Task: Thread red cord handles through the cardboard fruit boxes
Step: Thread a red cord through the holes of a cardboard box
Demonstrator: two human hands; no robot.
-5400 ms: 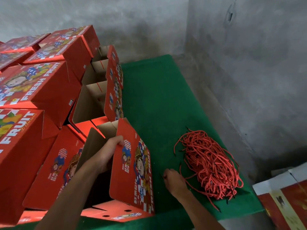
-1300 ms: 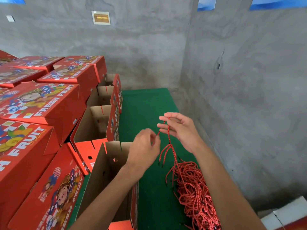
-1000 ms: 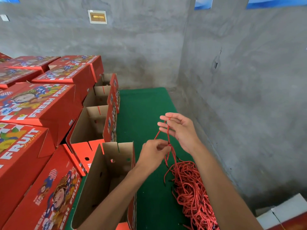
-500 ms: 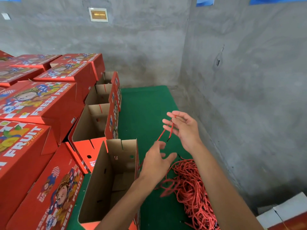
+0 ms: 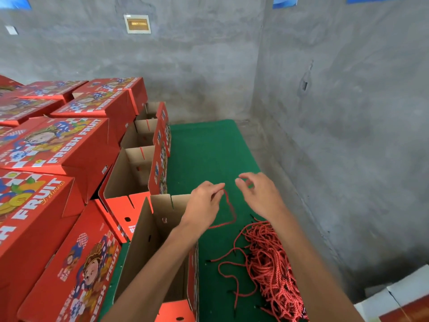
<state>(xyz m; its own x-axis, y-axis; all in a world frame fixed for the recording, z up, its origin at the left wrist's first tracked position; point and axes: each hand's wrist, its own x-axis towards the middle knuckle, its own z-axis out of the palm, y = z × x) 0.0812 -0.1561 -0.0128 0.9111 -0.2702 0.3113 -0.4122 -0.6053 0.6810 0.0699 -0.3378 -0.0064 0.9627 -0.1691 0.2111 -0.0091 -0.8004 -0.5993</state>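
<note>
Left hand point(image 5: 204, 205) pinches one red cord point(image 5: 228, 205) above the open box point(image 5: 148, 247); right hand point(image 5: 260, 196) fingers hang loosely spread.

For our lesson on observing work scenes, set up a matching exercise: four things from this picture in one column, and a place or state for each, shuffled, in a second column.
Column one:
1. left hand
2. right hand
3. cord pile
4. nearest open box

Column two:
A. lies heaped on the green mat
B. stands with brown inside showing, holes in its wall
C. holds nothing, fingers loosely spread
D. pinches a single red cord

Pairs: 1-D, 2-C, 3-A, 4-B
</note>
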